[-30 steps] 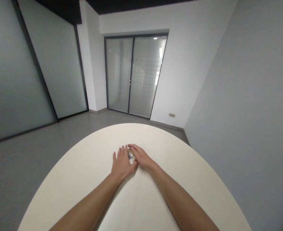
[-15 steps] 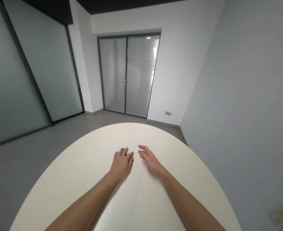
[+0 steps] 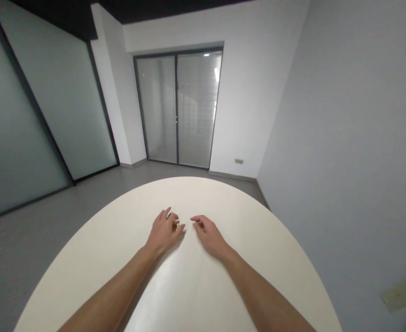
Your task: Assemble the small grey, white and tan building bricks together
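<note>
Item: one small glinting gold-brown object point(image 3: 175, 225), kind too small to tell, toward the far edge of the round white table point(image 3: 189, 290).
My left hand point(image 3: 161, 232): fingers part-curled over the object, thumb beside it; whether gripped or merely covered, I could not tell.
My right hand point(image 3: 208, 234): loosely bent, nothing seen in it, apart from the object, likewise toward the table's far edge.
Step, as I judged: left-handed handling; the next move called for a sure thumb-and-finger hold.
</note>
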Demonstrator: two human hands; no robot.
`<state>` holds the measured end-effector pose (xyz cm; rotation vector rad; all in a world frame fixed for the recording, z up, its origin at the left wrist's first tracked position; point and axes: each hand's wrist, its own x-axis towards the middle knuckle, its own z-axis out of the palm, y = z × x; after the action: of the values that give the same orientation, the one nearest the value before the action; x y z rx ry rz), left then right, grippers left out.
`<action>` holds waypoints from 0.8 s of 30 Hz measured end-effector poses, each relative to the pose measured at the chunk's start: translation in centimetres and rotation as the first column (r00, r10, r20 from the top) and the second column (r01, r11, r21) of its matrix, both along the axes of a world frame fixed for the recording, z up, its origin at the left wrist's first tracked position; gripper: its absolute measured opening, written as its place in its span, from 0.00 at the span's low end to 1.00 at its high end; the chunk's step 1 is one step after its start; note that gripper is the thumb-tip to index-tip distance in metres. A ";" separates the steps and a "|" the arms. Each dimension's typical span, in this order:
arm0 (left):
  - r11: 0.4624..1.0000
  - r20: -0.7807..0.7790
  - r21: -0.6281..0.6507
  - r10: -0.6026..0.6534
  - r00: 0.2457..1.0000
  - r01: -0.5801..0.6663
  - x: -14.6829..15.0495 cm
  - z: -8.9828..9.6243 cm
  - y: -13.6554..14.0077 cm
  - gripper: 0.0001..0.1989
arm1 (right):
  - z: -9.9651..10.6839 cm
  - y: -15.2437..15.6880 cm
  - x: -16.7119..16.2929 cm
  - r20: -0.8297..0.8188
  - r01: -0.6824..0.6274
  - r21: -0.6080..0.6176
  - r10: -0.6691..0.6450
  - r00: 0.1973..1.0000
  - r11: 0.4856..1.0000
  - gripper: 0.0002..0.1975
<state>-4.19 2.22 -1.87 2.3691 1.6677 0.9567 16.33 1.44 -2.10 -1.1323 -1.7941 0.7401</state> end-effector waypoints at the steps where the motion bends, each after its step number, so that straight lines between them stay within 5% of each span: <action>1: 1.000 -0.041 -0.008 -0.016 0.999 0.016 0.1 0.1 -0.1 0.21 | -0.1 0.0 0.0 0.006 0.003 0.004 -0.003 1.000 1.000 0.13; 3: 0.999 -0.109 -0.025 -0.045 0.993 0.043 0.4 0.3 -0.2 0.25 | -0.1 0.1 -0.1 0.012 0.006 0.003 -0.006 1.000 1.000 0.13; 7: 0.998 -0.146 -0.031 -0.055 0.988 0.051 0.4 0.6 0.0 0.18 | 0.2 -0.1 -0.1 0.041 0.001 -0.010 -0.001 0.999 1.000 0.13; 12: 0.999 -0.070 -0.034 -0.035 0.997 0.033 -0.2 1.2 0.1 0.11 | 0.8 -0.5 -0.2 0.080 0.000 -0.010 0.001 0.997 1.000 0.12; 20: 0.985 -0.008 -0.042 0.165 0.986 -0.166 -2.4 1.3 1.0 0.11 | 1.0 -0.7 -0.2 0.116 -0.011 0.011 0.009 0.993 1.000 0.11; 24: 0.992 0.056 -0.051 0.114 0.992 -0.111 -3.0 0.8 2.1 0.12 | 0.9 -0.6 -0.2 0.123 -0.020 0.030 0.016 0.992 0.999 0.10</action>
<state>-7.17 4.34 -1.07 2.2153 1.7976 0.9814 16.15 0.85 -1.16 -1.1643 -1.9143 0.6622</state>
